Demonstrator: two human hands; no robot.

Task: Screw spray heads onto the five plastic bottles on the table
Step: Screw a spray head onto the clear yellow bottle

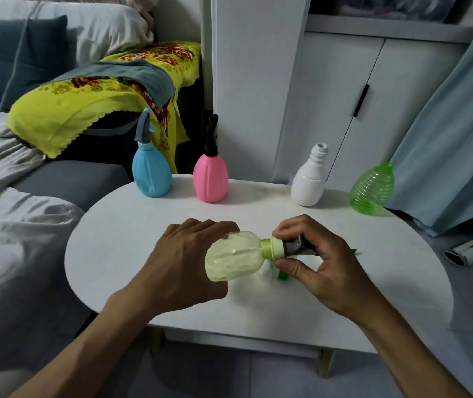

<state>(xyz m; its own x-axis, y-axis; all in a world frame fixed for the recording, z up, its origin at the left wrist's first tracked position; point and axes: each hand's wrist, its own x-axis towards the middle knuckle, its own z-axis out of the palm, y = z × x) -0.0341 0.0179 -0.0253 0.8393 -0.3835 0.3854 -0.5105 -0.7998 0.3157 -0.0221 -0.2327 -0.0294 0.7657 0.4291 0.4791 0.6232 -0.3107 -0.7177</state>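
Over the table (120, 248), my left hand (183, 268) grips the pale yellow bottle (234, 255) while my right hand (321, 262) pinches the spray head (285, 248) collar (keep both axes aligned so threads catch squarely).

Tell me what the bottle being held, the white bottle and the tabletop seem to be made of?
The held bottle looks like thin, translucent yellowish plastic: light passes through its ribbed wall. The white bottle seems opaque glossy plastic, with soft highlights and a moulded threaded neck. The tabletop appears to be a smooth, matte white board, perhaps painted or laminated wood; the look leaves that open.
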